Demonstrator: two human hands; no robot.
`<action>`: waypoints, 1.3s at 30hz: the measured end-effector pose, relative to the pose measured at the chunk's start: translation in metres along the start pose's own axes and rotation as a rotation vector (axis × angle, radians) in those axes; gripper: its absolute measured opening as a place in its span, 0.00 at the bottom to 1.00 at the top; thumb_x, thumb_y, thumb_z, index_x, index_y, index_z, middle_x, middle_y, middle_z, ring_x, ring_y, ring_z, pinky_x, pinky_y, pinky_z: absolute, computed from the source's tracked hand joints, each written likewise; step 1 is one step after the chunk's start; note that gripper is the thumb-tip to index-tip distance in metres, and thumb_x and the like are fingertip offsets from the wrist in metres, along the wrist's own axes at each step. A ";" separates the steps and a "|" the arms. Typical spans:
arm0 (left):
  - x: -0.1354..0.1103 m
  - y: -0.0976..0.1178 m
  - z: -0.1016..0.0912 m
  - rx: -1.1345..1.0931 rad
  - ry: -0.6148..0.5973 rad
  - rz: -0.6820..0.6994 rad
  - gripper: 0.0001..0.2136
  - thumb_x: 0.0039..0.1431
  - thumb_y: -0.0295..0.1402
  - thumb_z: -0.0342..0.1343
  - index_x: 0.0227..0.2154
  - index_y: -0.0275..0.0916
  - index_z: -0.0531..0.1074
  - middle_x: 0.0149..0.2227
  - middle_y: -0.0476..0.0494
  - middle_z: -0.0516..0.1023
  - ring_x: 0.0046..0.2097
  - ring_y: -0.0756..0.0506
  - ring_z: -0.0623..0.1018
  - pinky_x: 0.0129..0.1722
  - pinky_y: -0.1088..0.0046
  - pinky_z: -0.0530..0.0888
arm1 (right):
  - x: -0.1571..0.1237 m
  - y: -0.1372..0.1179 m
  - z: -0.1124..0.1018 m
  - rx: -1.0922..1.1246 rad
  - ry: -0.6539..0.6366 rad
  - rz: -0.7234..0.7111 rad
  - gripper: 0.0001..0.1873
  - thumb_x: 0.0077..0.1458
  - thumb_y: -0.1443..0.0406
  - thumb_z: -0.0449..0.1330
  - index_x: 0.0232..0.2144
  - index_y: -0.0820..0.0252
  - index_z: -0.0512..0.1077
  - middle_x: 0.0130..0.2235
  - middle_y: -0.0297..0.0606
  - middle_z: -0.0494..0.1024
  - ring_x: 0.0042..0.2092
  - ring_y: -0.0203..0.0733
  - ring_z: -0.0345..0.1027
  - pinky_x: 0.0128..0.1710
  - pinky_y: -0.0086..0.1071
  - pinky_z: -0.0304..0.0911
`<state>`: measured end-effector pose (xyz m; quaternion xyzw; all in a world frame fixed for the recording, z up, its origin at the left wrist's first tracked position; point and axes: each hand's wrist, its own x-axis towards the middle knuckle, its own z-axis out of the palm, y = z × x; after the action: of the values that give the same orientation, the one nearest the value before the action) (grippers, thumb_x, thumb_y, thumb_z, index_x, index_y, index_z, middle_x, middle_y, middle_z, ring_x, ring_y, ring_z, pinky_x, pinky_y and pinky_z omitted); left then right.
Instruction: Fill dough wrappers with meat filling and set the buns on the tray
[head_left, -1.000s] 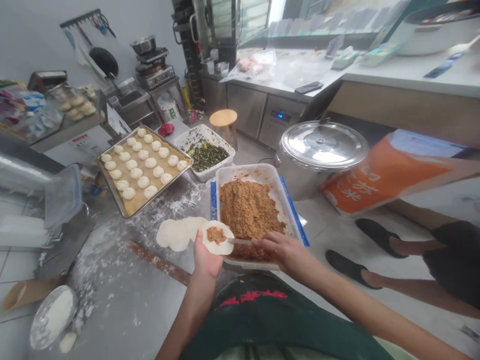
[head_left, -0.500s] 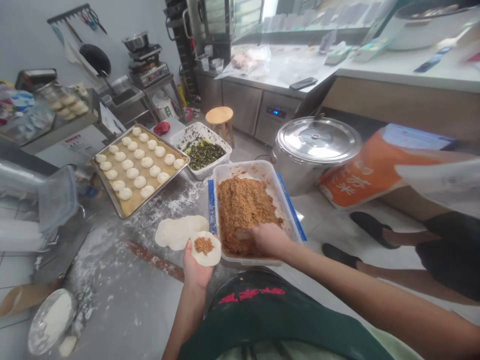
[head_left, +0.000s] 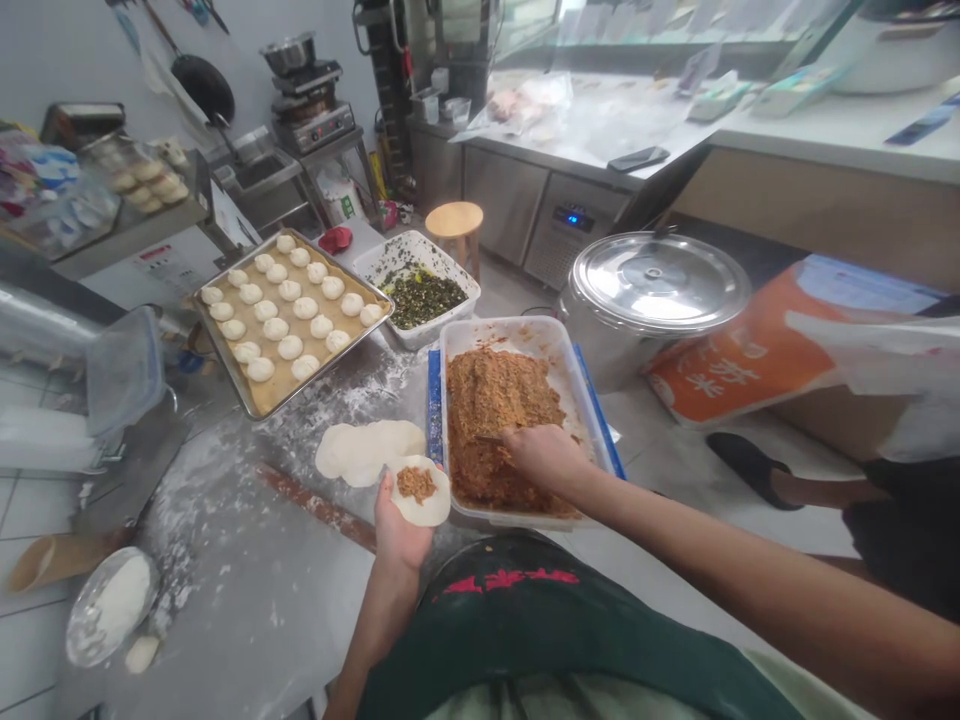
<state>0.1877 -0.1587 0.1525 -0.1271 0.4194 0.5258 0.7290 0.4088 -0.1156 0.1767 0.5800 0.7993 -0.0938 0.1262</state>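
The head camera looks down at a **plastic tub** of brown minced filling, which rests on the floured surface. The right hand is over the near part of the tub, its fingers curled and half closed, pressing down into the filling. Whether they grip a tool there is hidden. Just left of the tub, the left hand lies open, palm up, and carries a round dough wrapper with a small mound of filling at its centre.

Beside the wrapper, further left of the tub, lie more overlapping dough wrappers, with a wooden rolling pin nearer the person. Beyond the tub are a container of chopped dark greens and, to its left, a metal baking tray in rows of round white dough balls. To the right of the tub stands a lidded steel pot.
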 end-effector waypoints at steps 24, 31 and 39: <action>-0.005 -0.006 -0.004 -0.032 0.004 -0.004 0.16 0.55 0.38 0.45 0.38 0.33 0.71 0.37 0.34 0.75 0.43 0.39 0.74 0.41 0.58 0.72 | -0.043 0.014 0.043 0.115 -0.079 -0.259 0.10 0.48 0.73 0.50 0.28 0.61 0.70 0.23 0.38 0.74 0.27 0.40 0.69 0.25 0.28 0.55; -0.002 -0.012 0.014 -0.007 0.027 0.053 0.14 0.55 0.38 0.46 0.36 0.34 0.71 0.36 0.37 0.76 0.40 0.41 0.75 0.43 0.57 0.71 | -0.048 0.030 0.028 0.674 -0.053 -0.211 0.16 0.58 0.63 0.43 0.22 0.59 0.64 0.21 0.33 0.68 0.24 0.34 0.62 0.25 0.27 0.55; 0.004 -0.044 0.069 -0.020 -0.236 -0.031 0.17 0.55 0.40 0.43 0.37 0.34 0.72 0.40 0.37 0.75 0.45 0.41 0.73 0.45 0.58 0.68 | -0.060 0.002 -0.007 0.801 0.338 -0.135 0.17 0.58 0.65 0.42 0.41 0.59 0.69 0.30 0.38 0.71 0.31 0.37 0.65 0.31 0.29 0.60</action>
<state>0.2593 -0.1307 0.1807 -0.0781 0.3236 0.5299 0.7800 0.4278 -0.1666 0.2023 0.5366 0.7454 -0.3083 -0.2478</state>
